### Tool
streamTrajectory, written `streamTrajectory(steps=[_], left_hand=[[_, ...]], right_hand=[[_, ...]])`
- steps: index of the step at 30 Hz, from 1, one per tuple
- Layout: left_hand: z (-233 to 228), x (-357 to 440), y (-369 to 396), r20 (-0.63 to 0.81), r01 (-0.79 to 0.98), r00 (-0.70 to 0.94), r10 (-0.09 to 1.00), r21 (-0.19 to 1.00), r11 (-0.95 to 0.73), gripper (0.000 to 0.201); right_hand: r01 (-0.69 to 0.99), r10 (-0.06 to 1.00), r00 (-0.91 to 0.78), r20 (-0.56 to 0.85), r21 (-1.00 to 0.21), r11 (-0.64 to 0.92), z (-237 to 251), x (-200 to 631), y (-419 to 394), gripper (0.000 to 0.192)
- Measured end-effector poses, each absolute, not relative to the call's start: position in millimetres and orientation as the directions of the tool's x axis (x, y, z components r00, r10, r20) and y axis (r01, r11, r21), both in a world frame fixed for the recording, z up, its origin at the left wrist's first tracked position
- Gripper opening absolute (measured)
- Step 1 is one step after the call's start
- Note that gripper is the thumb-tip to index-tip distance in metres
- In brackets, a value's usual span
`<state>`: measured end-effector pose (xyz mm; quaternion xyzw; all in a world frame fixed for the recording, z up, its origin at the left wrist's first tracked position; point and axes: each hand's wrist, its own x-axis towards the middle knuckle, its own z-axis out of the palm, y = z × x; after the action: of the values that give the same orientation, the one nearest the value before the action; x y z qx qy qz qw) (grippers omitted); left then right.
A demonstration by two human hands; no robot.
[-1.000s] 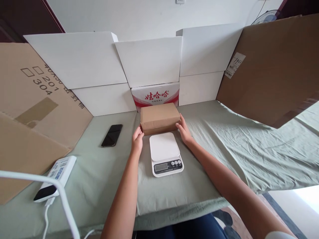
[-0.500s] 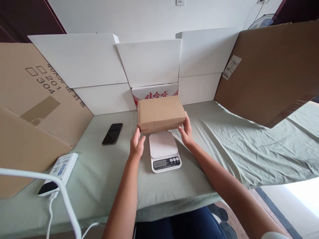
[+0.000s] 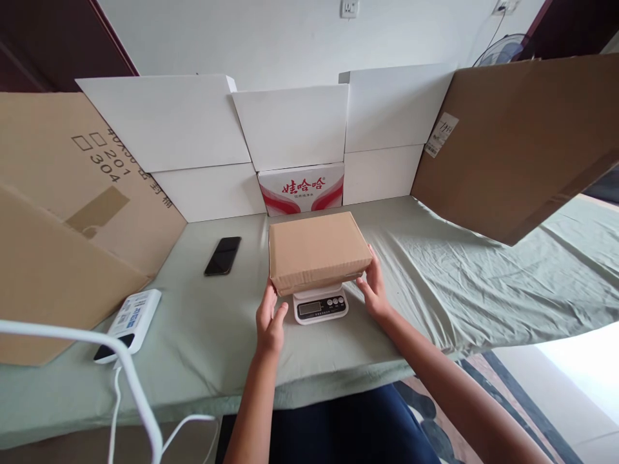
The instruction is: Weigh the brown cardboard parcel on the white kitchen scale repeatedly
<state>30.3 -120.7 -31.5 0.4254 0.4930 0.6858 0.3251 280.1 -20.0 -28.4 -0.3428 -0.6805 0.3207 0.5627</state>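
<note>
Gripping a box at both sides with left hand [image 3: 271,327] and right hand [image 3: 376,295]. Between both, digital kitchen scale [image 3: 333,310], mostly hidden under that cardboard box [image 3: 319,248]; touching or not, can't tell. Could tip or slide off from letting go one side first.

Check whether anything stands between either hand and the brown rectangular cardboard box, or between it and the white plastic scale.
Nothing visible does. The left hand and right hand hold the cardboard box; no object shows between it and the white scale, though the box hides most of the scale's top.
</note>
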Motion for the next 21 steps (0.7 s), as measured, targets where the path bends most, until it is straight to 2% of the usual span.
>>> streamTrajectory(steps=[9, 17, 21], left_hand=[[-34.0, 34.8, -122.7, 0.209, -0.039, -0.456, 0.865, 0.966, -0.254, 0.078], [-34.3, 34.3, -119.7, 0.21, -0.036, -0.45, 0.868, 0.967, -0.253, 0.076], [-32.6, 34.7, -120.0, 0.256, -0.002, -0.449, 0.856, 0.958, -0.287, 0.076]], right_hand=[[0.103, 0.83, -0.152, 0.537, -0.826, 0.554, -30.1, 280.4, -21.9, 0.075], [0.08, 0.836, -0.146, 0.528, -0.836, 0.542, -27.9, 279.1, -20.1, 0.074], [0.084, 0.85, -0.13, 0.511, -0.848, 0.523, -24.6, 279.6, -21.4, 0.071]])
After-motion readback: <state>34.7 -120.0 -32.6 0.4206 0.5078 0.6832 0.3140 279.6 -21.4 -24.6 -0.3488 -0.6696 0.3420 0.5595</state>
